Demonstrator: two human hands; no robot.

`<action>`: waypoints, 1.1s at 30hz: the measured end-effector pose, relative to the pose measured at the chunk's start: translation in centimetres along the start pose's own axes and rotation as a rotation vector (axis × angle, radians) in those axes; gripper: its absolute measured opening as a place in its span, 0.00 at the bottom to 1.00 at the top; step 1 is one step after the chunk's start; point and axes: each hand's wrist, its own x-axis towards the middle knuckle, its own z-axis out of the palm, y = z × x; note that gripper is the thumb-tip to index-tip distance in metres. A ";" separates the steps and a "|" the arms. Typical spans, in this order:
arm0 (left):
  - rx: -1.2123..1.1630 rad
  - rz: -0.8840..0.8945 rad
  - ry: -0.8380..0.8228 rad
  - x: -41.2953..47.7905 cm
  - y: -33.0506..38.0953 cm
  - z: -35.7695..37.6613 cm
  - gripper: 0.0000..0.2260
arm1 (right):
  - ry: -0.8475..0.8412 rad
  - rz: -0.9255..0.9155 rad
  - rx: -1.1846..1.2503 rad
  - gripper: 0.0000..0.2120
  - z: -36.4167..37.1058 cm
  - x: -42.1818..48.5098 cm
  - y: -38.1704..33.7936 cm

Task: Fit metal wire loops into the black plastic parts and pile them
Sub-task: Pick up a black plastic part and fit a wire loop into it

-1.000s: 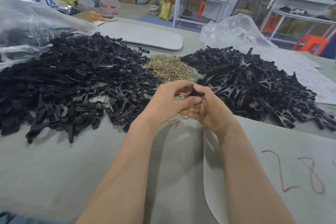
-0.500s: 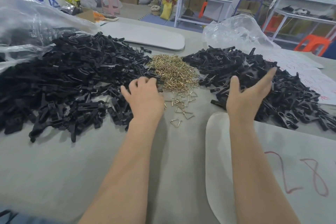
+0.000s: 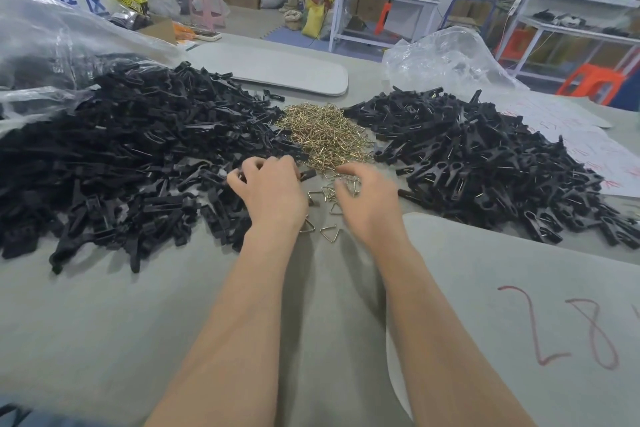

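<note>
Across the desk (image 3: 138, 322), most parts (image 3: 121, 156) were seemingly left unfitted; a part (image 3: 307, 175) was gripped by the left hand (image 3: 273, 194), while grasp could not be told for the right hand (image 3: 370, 204).

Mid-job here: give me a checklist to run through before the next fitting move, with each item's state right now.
1. Left hand grips a black part at the edge of the left pile: cannot tell; its fingers curl there, but the grip is hidden.
2. Right hand holds a loop: cannot tell; its fingers curl over the loose loops, and it is blurred.
3. Loose loops lie on the table between the hands: ok.
4. Loop heap stocked: ok.
5. Right pile lies beside the right hand, ready for finished parts: ok.
</note>
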 end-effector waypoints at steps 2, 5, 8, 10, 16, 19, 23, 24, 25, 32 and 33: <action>-0.115 0.043 0.061 0.1 0.4 -0.3 0.03 | -0.046 0.016 0.064 0.16 0.3 0.0 -0.2; -0.536 0.142 -0.003 0.0 1.2 -0.8 0.02 | -0.124 0.131 0.360 0.22 0.5 0.0 -1.0; -0.677 0.212 -0.144 -0.5 1.7 -1.2 0.05 | -0.061 0.151 0.514 0.23 0.0 0.3 -0.8; -0.667 0.240 -0.201 -0.7 1.8 -1.1 0.06 | -0.053 0.089 0.439 0.17 -0.6 0.5 -0.3; -0.515 0.133 -0.051 -0.6 1.5 -1.7 0.12 | 0.032 0.195 0.379 0.02 -1.5 0.6 0.7; -0.015 -0.113 -0.004 0.0 -0.3 -1.6 0.16 | 0.055 0.306 0.440 0.02 -1.6 0.7 1.2; 0.099 -0.197 -0.150 0.1 -0.9 -1.3 0.15 | -0.002 0.222 -0.006 0.08 -1.5 0.7 1.9; 0.099 -0.191 -0.144 0.2 -0.9 -1.2 0.15 | -0.055 0.222 -0.118 0.08 -1.4 0.6 2.0; 0.086 -0.195 -0.131 0.3 -1.0 -1.2 0.15 | -0.108 0.233 -0.191 0.08 -1.2 0.6 2.0; -0.063 -0.204 0.045 0.7 -1.2 -1.5 0.07 | -0.205 0.252 -0.283 0.09 -0.8 0.8 2.0; -0.074 -0.198 0.072 0.7 -1.1 -1.6 0.05 | -0.207 0.254 -0.276 0.09 -0.8 0.7 2.1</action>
